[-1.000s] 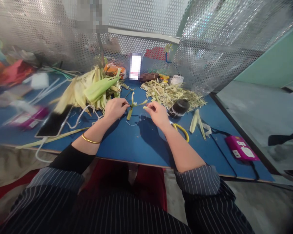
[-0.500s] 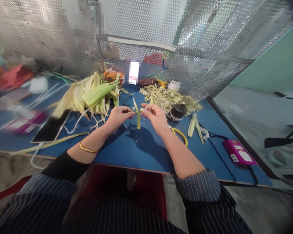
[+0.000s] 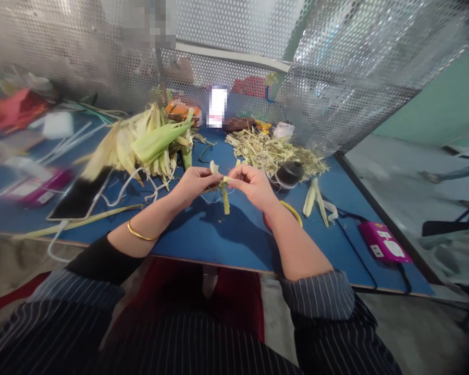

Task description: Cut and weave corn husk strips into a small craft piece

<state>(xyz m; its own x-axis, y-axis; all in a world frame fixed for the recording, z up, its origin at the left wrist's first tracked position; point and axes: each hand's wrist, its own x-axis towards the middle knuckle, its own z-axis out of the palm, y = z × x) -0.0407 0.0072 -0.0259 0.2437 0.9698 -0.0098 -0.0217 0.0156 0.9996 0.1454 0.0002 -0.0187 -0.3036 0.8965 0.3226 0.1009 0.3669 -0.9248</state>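
Over the blue table, my left hand (image 3: 195, 184) and my right hand (image 3: 253, 183) are closed in pinches, close together. Between them is a small piece made of corn husk strips (image 3: 226, 200), one end hanging straight down and another sticking up by my left fingers. My right thumb and fingers grip a pale strip of it. A thin white thread loops below the fingers. Just right of my right hand stands a dark cone of thread (image 3: 288, 175). Scissors with a yellow handle (image 3: 292, 212) lie partly hidden under my right forearm.
A heap of corn husks (image 3: 140, 146) lies at the left, beside a dark-screened phone or tablet (image 3: 80, 197) with a white cable. Husk scraps (image 3: 266, 151) pile up behind my right hand. Loose husk strips (image 3: 315, 200) and a magenta power strip (image 3: 384, 242) are on the right. Perforated panels (image 3: 226, 60) stand behind.
The husk piece has turned between my fingers, and its upper strip now curls by my left hand. My hands have come slightly closer together. The camera view has shifted a little.
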